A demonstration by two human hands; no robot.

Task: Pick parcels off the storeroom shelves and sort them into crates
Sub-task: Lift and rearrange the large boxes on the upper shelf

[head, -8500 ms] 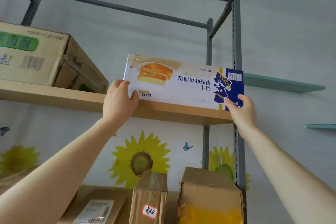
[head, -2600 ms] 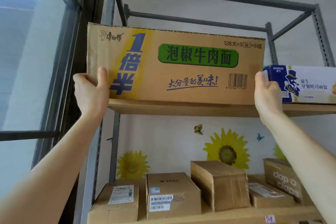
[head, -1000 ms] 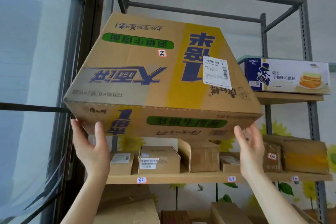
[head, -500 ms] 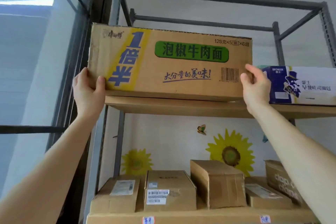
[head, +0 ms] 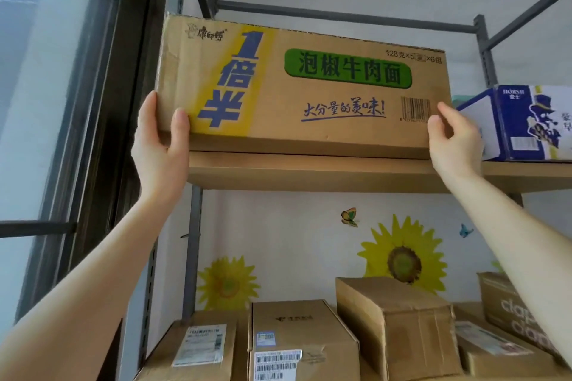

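Note:
A large brown noodle carton point(head: 309, 96) with a green label and blue-and-yellow print sits flat on the top wooden shelf board point(head: 309, 172). My left hand point(head: 161, 145) grips its lower left corner, thumb on the front face and fingers round the side. My right hand point(head: 455, 142) holds the lower right corner, thumb on the front by the barcode and fingers behind the right edge. The carton's back and underside are hidden.
A blue-and-white bread box point(head: 526, 124) stands on the same shelf, close to my right hand. Several brown parcels point(head: 393, 318) fill the shelf below. A glass window point(head: 46, 102) and dark frame run along the left, beside the grey shelf post point(head: 192, 241).
One second ago I held the carton tilted in the air in front of the shelves. It now sits level on the top shelf, and both hands still hold its lower corners.

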